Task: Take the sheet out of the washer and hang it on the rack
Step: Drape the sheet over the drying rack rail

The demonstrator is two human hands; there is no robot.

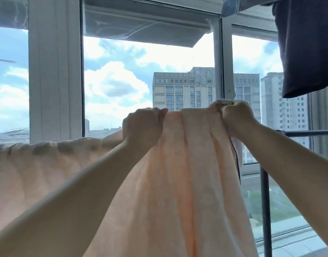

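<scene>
Currently left hand and right hand both grip the top edge of the peach sheet, held up by the window, partly draped over the rack.

A tall window fills most of the frame, split by a broad white frame post left of centre and a slimmer white mullion right of centre. Bright daylight comes through the glass from a blue sky with white clouds. A beige high-rise building stands at centre right, a paler tower further right. A dark cloth hangs in the upper right corner. Green treetops show at lower right.
</scene>
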